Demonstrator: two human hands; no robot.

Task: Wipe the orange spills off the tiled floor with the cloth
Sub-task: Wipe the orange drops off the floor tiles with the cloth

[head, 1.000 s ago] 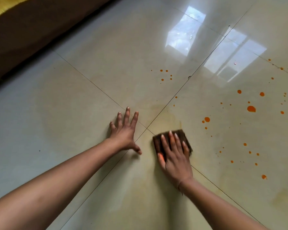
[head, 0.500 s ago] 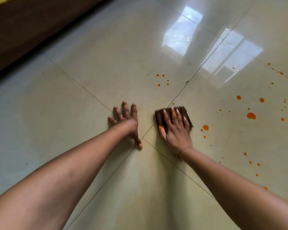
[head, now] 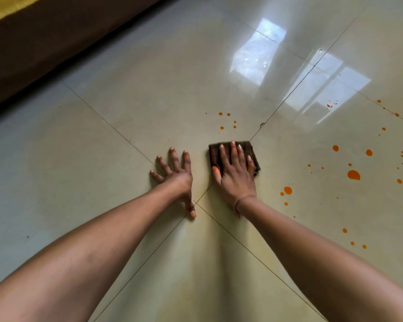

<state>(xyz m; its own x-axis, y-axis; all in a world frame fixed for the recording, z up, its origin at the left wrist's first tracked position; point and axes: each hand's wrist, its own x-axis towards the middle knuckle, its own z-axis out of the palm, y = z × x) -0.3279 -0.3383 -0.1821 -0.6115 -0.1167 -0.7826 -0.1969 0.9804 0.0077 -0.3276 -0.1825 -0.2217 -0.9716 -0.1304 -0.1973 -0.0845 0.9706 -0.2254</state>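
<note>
Tiled floor [head: 130,94]: right hand [head: 236,176] flat on cloth [head: 254,154]; orange spills [head: 353,175] beside.

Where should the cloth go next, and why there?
Probably slide the cloth a little forward, away from the person. The right hand presses it flat, and the nearest small drops lie unwiped just beyond its far edge. The bigger drops off to the right are farther away and can wait. The left hand rests flat on the floor as a brace.
</note>
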